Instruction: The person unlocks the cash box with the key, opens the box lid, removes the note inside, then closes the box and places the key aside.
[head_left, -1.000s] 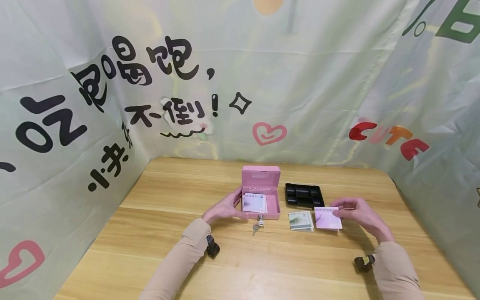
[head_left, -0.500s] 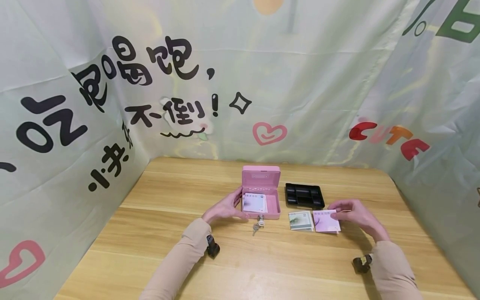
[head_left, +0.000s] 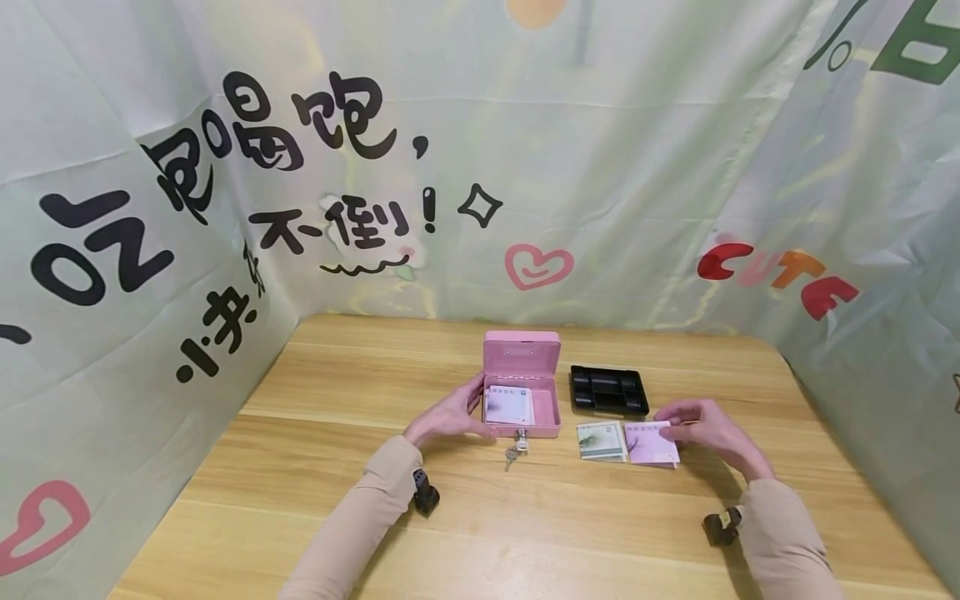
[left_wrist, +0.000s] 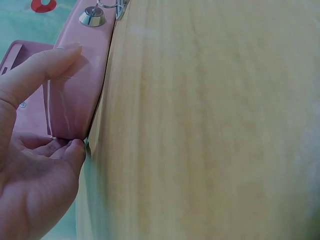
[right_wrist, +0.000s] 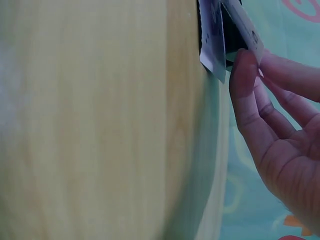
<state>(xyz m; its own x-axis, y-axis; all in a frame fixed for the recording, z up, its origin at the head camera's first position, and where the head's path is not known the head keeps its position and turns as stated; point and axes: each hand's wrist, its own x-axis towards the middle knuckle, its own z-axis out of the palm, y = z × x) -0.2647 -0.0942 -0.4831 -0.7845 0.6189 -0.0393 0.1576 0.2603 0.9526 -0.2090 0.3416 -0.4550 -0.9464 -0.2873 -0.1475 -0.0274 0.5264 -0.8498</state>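
Note:
A pink cash box [head_left: 521, 354] stands with its lid raised at mid-table, and banknotes [head_left: 507, 406] lie in its left part. My left hand [head_left: 450, 414] holds the box at its front left corner. In the left wrist view the thumb [left_wrist: 65, 59] presses the front wall and the other fingers bend against the side. To the right, my right hand [head_left: 712, 435] pinches purple banknotes [head_left: 651, 443] by their right edge, low over the table. The right wrist view shows these notes slightly fanned apart, thumb and fingers meeting at one corner. Their left edge adjoins greenish banknotes [head_left: 600, 440].
Behind the loose notes sits a black compartment tray [head_left: 609, 392]. Keys [head_left: 512, 456] hang from the lock at the cash box's front. Printed fabric walls [head_left: 637, 167] enclose the wooden table [head_left: 555, 533] at the back and sides.
My right hand has lowered the purple banknotes and brought them slightly left, up against the greenish ones. The left hand and the cash box have stayed put.

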